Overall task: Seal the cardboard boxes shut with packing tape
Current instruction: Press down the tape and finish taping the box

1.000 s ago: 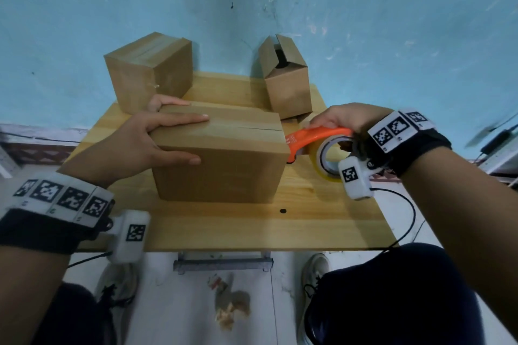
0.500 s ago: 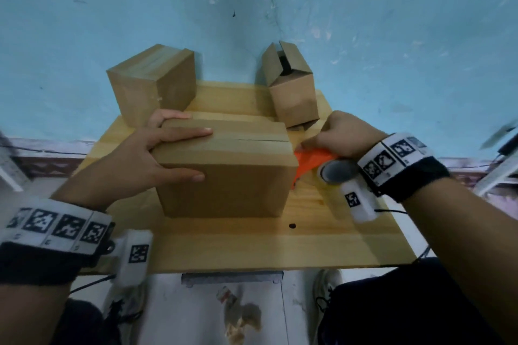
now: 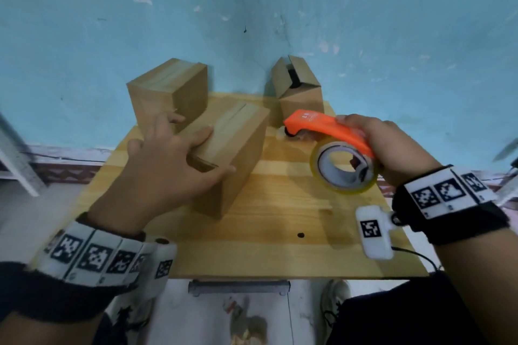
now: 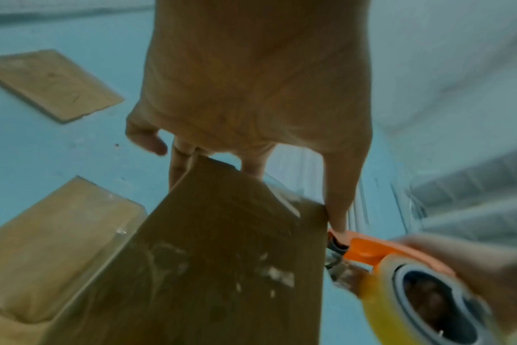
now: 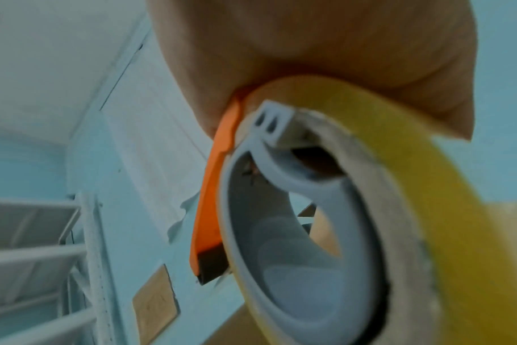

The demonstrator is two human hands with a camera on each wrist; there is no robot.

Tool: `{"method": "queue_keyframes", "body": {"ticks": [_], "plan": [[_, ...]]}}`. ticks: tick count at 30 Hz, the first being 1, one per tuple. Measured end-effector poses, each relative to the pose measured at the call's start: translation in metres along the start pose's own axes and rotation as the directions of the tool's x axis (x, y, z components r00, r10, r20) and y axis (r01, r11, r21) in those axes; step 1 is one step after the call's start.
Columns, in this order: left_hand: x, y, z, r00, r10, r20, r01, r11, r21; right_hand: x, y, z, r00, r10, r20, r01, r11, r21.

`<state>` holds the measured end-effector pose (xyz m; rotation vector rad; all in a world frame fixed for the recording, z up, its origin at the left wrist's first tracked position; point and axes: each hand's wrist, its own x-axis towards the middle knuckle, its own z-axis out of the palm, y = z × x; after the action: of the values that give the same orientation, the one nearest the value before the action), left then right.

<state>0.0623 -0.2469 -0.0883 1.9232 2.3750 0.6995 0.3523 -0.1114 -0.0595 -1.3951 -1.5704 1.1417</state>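
Observation:
My left hand grips the near end of a long cardboard box on the wooden table, fingers over its top and thumb on its side. The box lies angled, its far end pointing to the back right. In the left wrist view the box stretches below my palm. To the right of the box, my right hand holds an orange tape dispenser with a yellowish tape roll above the table. The roll fills the right wrist view.
A closed box stands at the table's back left, just behind my left hand. A smaller box with its top flaps apart stands at the back right against the blue wall. Bare wood shows in front of and right of the held box.
The box has been turned from lying crosswise to pointing away at an angle. My right hand has lifted the dispenser off the box's right end, up and to the right.

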Motion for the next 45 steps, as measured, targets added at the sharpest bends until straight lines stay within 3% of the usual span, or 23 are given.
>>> {"method": "queue_keyframes", "body": {"ticks": [3,5,8,15,17,20,21,24,30,35,38,41,45], "plan": [[0.001,-0.003,-0.003,0.993,0.068,0.098,-0.067,0.998,-0.013,-0.004,-0.008,0.005,0.979,-0.048,0.200,0.010,0.982,0.189],[0.004,-0.005,0.001,0.991,0.132,0.035,-0.130,0.990,-0.046,-0.006,-0.013,0.008,0.953,-0.120,0.279,0.025,0.946,0.322],[0.011,-0.001,0.011,0.986,0.162,-0.044,-0.167,0.961,-0.222,-0.008,-0.019,0.018,0.936,-0.186,0.298,0.047,0.907,0.418],[0.027,-0.013,0.015,0.978,0.210,-0.013,-0.200,0.904,-0.379,0.010,-0.011,0.046,0.905,-0.212,0.370,0.074,0.932,0.354],[0.026,-0.015,0.010,0.981,0.195,-0.004,-0.168,0.835,-0.524,0.013,-0.009,0.049,0.890,-0.239,0.388,0.091,0.927,0.363],[0.018,-0.010,-0.001,0.995,0.097,0.019,-0.046,0.620,-0.783,0.013,-0.007,0.051,0.872,-0.283,0.399,0.111,0.909,0.403],[0.015,-0.007,-0.004,0.997,0.064,0.042,-0.003,0.588,-0.809,0.013,-0.008,0.052,0.865,-0.306,0.397,0.131,0.902,0.411],[0.007,0.005,-0.008,0.993,0.028,0.112,0.076,0.569,-0.819,0.009,-0.012,0.052,0.844,-0.385,0.374,0.216,0.882,0.419],[-0.001,0.024,-0.010,0.984,-0.104,0.142,0.173,0.443,-0.879,0.008,-0.015,0.056,0.837,-0.436,0.331,0.292,0.867,0.404],[-0.003,0.023,-0.011,0.988,-0.070,0.136,0.153,0.430,-0.890,0.007,-0.014,0.058,0.839,-0.443,0.315,0.325,0.873,0.363],[-0.003,0.021,-0.012,0.977,-0.093,0.191,0.212,0.414,-0.885,0.003,-0.016,0.057,0.826,-0.465,0.320,0.353,0.868,0.349],[0.000,0.017,-0.015,0.962,-0.138,0.236,0.270,0.337,-0.902,0.001,-0.017,0.058,0.796,-0.528,0.298,0.427,0.837,0.342],[0.004,0.013,-0.022,0.959,-0.071,0.274,0.283,0.245,-0.927,0.000,-0.020,0.058,0.751,-0.572,0.329,0.470,0.814,0.342]]}}
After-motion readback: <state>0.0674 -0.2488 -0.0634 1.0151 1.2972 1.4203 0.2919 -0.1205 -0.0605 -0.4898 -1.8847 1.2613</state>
